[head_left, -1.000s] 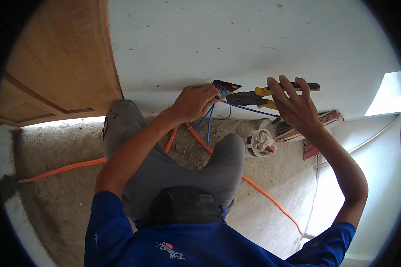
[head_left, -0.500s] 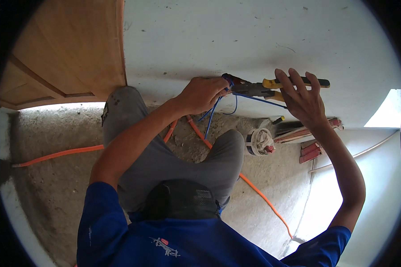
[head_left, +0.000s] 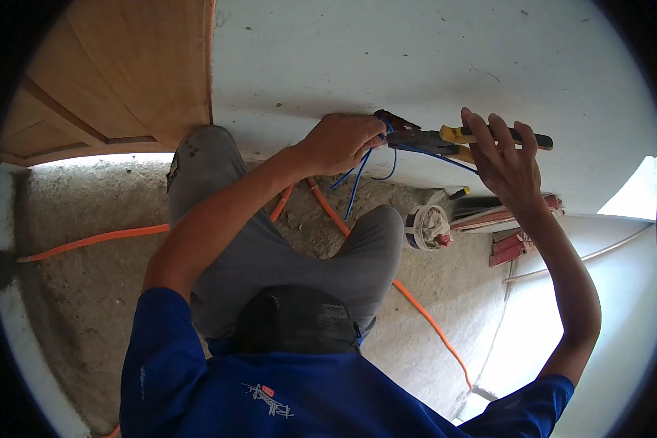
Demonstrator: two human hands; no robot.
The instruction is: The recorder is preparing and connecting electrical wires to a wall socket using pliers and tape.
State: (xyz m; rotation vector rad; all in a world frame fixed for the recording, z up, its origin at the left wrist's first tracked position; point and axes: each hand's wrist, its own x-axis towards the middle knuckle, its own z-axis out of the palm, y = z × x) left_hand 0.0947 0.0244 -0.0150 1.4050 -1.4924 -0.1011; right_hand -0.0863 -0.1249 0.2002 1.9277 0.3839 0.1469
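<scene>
Against the white wall, my left hand (head_left: pixel 343 144) pinches blue electrical wires (head_left: pixel 445 156) where they come out near a dark hole (head_left: pixel 398 121). Loose wire ends hang below those fingers, and one length runs right under the pliers toward my other hand. My right hand (head_left: pixel 505 162) is wrapped round the yellow-and-black handles of a pair of pliers (head_left: pixel 418 141). Their dark jaws point left and reach the wires just beside my left fingertips. Whether the jaws bite on a wire cannot be made out.
A wooden door (head_left: pixel 124 80) stands at the left. Orange conduit (head_left: pixel 434 325) snakes over the rough floor (head_left: pixel 87 314). To the right of my knees sit a small white bucket (head_left: pixel 415 228) with stuff in it, a yellow-tipped tool (head_left: pixel 460 193) and reddish blocks (head_left: pixel 507 250).
The whole view has shifted slightly. Both hands keep their hold, and the pliers stay at the wires with hardly any visible movement.
</scene>
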